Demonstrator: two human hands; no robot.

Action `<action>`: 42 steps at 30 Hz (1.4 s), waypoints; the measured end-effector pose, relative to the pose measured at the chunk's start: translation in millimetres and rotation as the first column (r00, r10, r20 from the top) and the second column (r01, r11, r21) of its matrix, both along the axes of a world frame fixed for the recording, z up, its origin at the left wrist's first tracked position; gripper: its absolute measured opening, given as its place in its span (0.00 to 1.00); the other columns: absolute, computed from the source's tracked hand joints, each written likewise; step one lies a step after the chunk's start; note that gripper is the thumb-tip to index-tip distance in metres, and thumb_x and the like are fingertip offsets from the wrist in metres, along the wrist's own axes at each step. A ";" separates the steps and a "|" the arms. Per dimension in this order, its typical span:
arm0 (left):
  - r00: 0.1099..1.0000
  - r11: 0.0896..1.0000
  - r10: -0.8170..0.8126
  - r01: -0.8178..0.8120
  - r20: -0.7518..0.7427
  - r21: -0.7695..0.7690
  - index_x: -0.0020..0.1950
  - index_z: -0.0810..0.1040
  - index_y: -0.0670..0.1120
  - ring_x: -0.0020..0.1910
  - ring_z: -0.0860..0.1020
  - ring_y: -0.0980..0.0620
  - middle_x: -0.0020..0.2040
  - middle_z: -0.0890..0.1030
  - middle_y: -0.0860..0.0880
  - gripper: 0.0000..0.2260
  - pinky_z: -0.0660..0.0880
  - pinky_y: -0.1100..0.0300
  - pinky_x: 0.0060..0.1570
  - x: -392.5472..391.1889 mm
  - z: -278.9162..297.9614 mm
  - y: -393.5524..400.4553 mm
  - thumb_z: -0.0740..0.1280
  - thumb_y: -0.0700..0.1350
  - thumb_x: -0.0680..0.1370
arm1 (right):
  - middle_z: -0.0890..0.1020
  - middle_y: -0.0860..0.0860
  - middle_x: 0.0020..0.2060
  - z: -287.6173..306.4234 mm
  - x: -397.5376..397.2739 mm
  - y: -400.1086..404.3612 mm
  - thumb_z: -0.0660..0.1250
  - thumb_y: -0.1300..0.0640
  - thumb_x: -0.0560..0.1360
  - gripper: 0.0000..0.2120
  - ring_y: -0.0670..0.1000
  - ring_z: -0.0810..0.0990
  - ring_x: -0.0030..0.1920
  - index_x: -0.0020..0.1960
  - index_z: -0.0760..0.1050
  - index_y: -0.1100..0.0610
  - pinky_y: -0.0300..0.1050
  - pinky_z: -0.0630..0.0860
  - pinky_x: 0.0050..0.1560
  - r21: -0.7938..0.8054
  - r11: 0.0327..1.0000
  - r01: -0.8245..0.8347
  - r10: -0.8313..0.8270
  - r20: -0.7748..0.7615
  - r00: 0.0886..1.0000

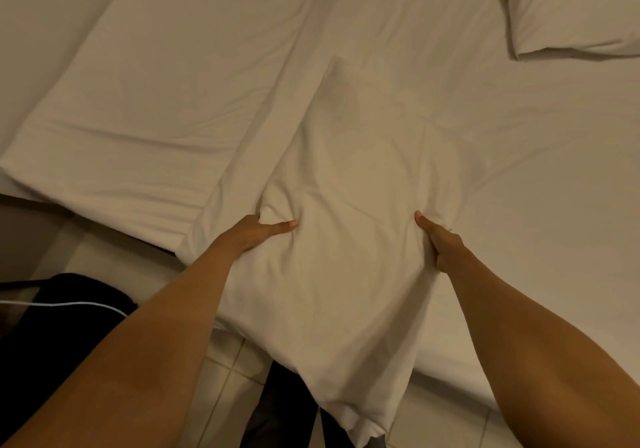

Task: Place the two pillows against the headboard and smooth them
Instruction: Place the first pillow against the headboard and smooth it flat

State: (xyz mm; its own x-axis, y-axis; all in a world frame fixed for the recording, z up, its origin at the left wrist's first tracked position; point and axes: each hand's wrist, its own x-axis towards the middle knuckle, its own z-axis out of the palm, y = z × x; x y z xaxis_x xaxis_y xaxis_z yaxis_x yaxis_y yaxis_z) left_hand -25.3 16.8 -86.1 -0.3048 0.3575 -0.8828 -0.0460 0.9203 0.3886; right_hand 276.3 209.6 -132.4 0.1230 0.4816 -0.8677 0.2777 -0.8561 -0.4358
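A white pillow (349,226) is held lengthwise in front of me, its far end over the bed and its near end hanging past the mattress edge above the floor. My left hand (258,231) grips its left side, thumb on top and fingers under. On the pillow's right side my right hand (438,240) clutches the fabric the same way. A second white pillow (575,8) lies flat on the bed at the top right, partly cut off by the frame. No headboard is in view.
The bed (554,170) is covered by a white sheet, with a folded white duvet (145,101) across the left part. A tiled floor (221,378) and dark clothing (65,309) lie below the mattress edge.
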 end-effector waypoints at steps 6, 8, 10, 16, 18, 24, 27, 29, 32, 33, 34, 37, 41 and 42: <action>0.998 0.999 0.028 -0.029 0.057 0.018 0.73 0.67 0.46 0.61 0.77 0.44 0.65 0.77 0.45 0.56 0.73 0.46 0.65 7.5 19.7 -3.5 0.76 0.70 0.50 | 0.71 0.54 0.70 12.7 2.4 4.9 0.80 0.47 0.63 0.48 0.58 0.71 0.69 0.74 0.60 0.60 0.53 0.67 0.68 -0.014 1.000 -0.027 0.026 -0.066 0.997; 0.997 0.998 0.054 -0.056 0.049 0.042 0.73 0.68 0.46 0.61 0.77 0.44 0.65 0.77 0.45 0.58 0.73 0.48 0.65 8.1 33.1 -5.6 0.77 0.69 0.47 | 0.72 0.53 0.70 21.9 5.1 8.3 0.80 0.48 0.62 0.49 0.58 0.71 0.69 0.75 0.60 0.59 0.54 0.67 0.68 -0.016 1.000 -0.027 0.025 -0.087 0.996; 0.995 0.993 0.089 -0.091 0.033 0.079 0.73 0.69 0.45 0.61 0.76 0.45 0.65 0.77 0.45 0.57 0.72 0.49 0.64 8.0 49.8 -9.0 0.78 0.67 0.48 | 0.72 0.54 0.70 34.3 6.7 10.3 0.81 0.48 0.61 0.49 0.59 0.70 0.69 0.75 0.60 0.58 0.57 0.66 0.69 -0.029 0.999 -0.036 0.033 -0.096 0.995; 0.983 0.964 0.185 -0.179 -0.013 0.197 0.71 0.70 0.47 0.58 0.76 0.47 0.65 0.77 0.46 0.38 0.73 0.54 0.60 0.7 109.1 -28.4 0.77 0.58 0.66 | 0.72 0.54 0.70 81.6 -5.8 10.1 0.82 0.46 0.57 0.53 0.61 0.70 0.68 0.75 0.60 0.56 0.60 0.66 0.70 -0.006 0.997 -0.078 0.076 -0.153 0.985; 0.977 0.957 0.208 -0.194 -0.042 0.217 0.71 0.71 0.46 0.55 0.77 0.47 0.63 0.78 0.46 0.35 0.73 0.55 0.57 -6.9 131.6 -37.9 0.77 0.56 0.67 | 0.73 0.54 0.69 92.2 -17.0 13.9 0.82 0.46 0.54 0.55 0.61 0.71 0.68 0.75 0.62 0.56 0.60 0.66 0.70 0.013 0.995 -0.103 0.103 -0.187 0.977; 0.945 0.923 0.306 -0.264 -0.118 0.281 0.68 0.74 0.46 0.54 0.79 0.46 0.58 0.81 0.47 0.34 0.76 0.51 0.58 -42.3 195.4 -68.9 0.78 0.57 0.65 | 0.72 0.55 0.70 158.5 -84.2 7.4 0.81 0.49 0.61 0.48 0.61 0.71 0.68 0.75 0.62 0.58 0.60 0.66 0.70 0.119 0.977 -0.175 0.200 -0.256 0.946; 0.926 0.899 0.351 -0.292 -0.139 0.328 0.66 0.76 0.46 0.52 0.80 0.47 0.54 0.81 0.49 0.32 0.76 0.52 0.57 -67.3 218.8 -82.8 0.78 0.55 0.65 | 0.73 0.56 0.69 184.5 -126.5 1.3 0.80 0.51 0.64 0.45 0.60 0.72 0.67 0.74 0.62 0.59 0.57 0.68 0.69 0.170 0.965 -0.201 0.242 -0.273 0.931; 0.916 0.886 0.372 -0.303 -0.148 0.350 0.67 0.75 0.45 0.53 0.79 0.46 0.56 0.81 0.48 0.33 0.76 0.51 0.58 -89.5 229.3 -91.2 0.79 0.54 0.65 | 0.72 0.55 0.70 197.0 -156.5 -3.4 0.79 0.53 0.66 0.44 0.60 0.71 0.68 0.75 0.61 0.59 0.56 0.67 0.70 0.201 0.959 -0.200 0.252 -0.278 0.927; 0.906 0.879 0.386 -0.304 -0.175 0.368 0.67 0.75 0.45 0.55 0.79 0.45 0.57 0.81 0.48 0.34 0.75 0.52 0.59 -130.7 241.5 -103.4 0.78 0.55 0.66 | 0.71 0.55 0.71 209.0 -205.0 -10.4 0.79 0.52 0.66 0.44 0.60 0.70 0.69 0.75 0.60 0.59 0.56 0.66 0.70 0.241 0.949 -0.205 0.272 -0.292 0.917; 0.902 0.876 0.390 -0.302 -0.184 0.377 0.67 0.74 0.45 0.54 0.78 0.45 0.56 0.80 0.48 0.34 0.75 0.52 0.59 -146.7 243.5 -107.1 0.78 0.56 0.65 | 0.70 0.55 0.71 211.9 -221.0 -13.3 0.78 0.52 0.66 0.45 0.60 0.69 0.70 0.75 0.60 0.59 0.56 0.65 0.71 0.244 0.947 -0.206 0.276 -0.298 0.914; 0.900 0.874 0.392 -0.300 -0.191 0.382 0.67 0.74 0.45 0.54 0.78 0.46 0.56 0.80 0.49 0.34 0.74 0.53 0.59 -163.2 245.3 -110.6 0.78 0.56 0.65 | 0.70 0.55 0.72 212.1 -237.6 -15.8 0.78 0.52 0.66 0.45 0.60 0.69 0.70 0.75 0.60 0.60 0.57 0.65 0.71 0.254 0.945 -0.205 0.278 -0.299 0.913; 0.904 0.881 0.375 -0.278 -0.207 0.383 0.68 0.73 0.45 0.56 0.78 0.46 0.57 0.79 0.49 0.37 0.74 0.52 0.61 -217.3 247.7 -121.7 0.79 0.58 0.63 | 0.70 0.56 0.72 209.8 -287.3 -28.0 0.79 0.52 0.65 0.45 0.61 0.68 0.70 0.75 0.60 0.60 0.59 0.64 0.72 0.246 0.946 -0.212 0.282 -0.296 0.913; 0.913 0.899 0.341 -0.246 -0.226 0.363 0.72 0.69 0.45 0.63 0.76 0.46 0.66 0.77 0.48 0.48 0.72 0.51 0.65 -290.1 245.9 -136.6 0.79 0.63 0.58 | 0.70 0.55 0.71 196.3 -349.4 -43.8 0.80 0.50 0.63 0.46 0.62 0.69 0.70 0.74 0.62 0.59 0.60 0.64 0.71 0.214 0.959 -0.184 0.245 -0.305 0.921; 0.916 0.901 0.331 -0.236 -0.228 0.363 0.73 0.69 0.45 0.63 0.75 0.46 0.66 0.76 0.47 0.49 0.72 0.51 0.66 -306.6 245.2 -139.2 0.79 0.63 0.57 | 0.70 0.55 0.71 196.5 -364.5 -49.6 0.80 0.50 0.63 0.46 0.62 0.69 0.70 0.74 0.62 0.59 0.60 0.64 0.71 0.207 0.962 -0.178 0.236 -0.301 0.924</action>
State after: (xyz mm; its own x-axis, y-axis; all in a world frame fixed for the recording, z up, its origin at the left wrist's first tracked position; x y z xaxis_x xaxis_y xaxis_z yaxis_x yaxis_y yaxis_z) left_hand -331.9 -122.4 159.1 -0.6510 0.4674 -0.5981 -0.1324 0.7059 0.6959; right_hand -88.3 160.0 64.1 -0.2656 0.6119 -0.7450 0.2617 -0.6979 -0.6666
